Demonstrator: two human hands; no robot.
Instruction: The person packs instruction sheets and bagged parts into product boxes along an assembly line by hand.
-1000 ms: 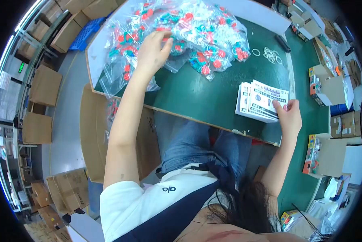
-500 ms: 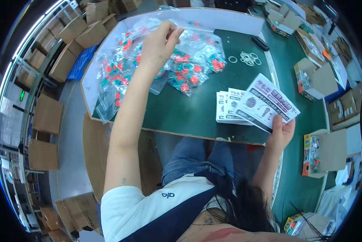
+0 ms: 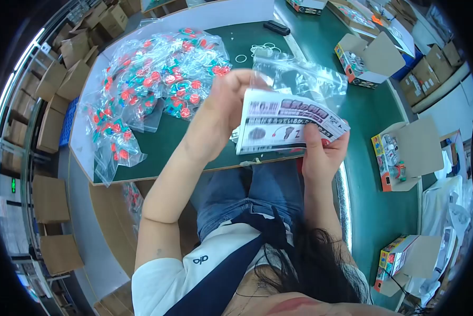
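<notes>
My right hand (image 3: 323, 152) grips a printed paper leaflet (image 3: 284, 118), thumb on its front face. Just behind and above the leaflet is a clear plastic bag (image 3: 305, 79), its upper part spread out toward the right. The fingers of my left hand (image 3: 234, 95) are closed at the bag's left edge, close to the leaflet's upper left corner; their tips are partly blurred. A bit of red shows beside my right fingers, too little to name. Behind the leaflet, a stack of leaflets (image 3: 235, 136) is almost wholly hidden.
Clear bags with red and green parts (image 3: 152, 79) are heaped on the green table (image 3: 176, 142). White rubber bands (image 3: 265, 49) and a black object (image 3: 276, 27) lie at the back. Open cartons (image 3: 400, 158) line the right-hand bench; brown boxes (image 3: 55, 200) stand at left.
My left hand has come from the bag pile over to the leaflet, and a clear bag now shows there. My right hand has brought the leaflet left, and the view has shifted.
</notes>
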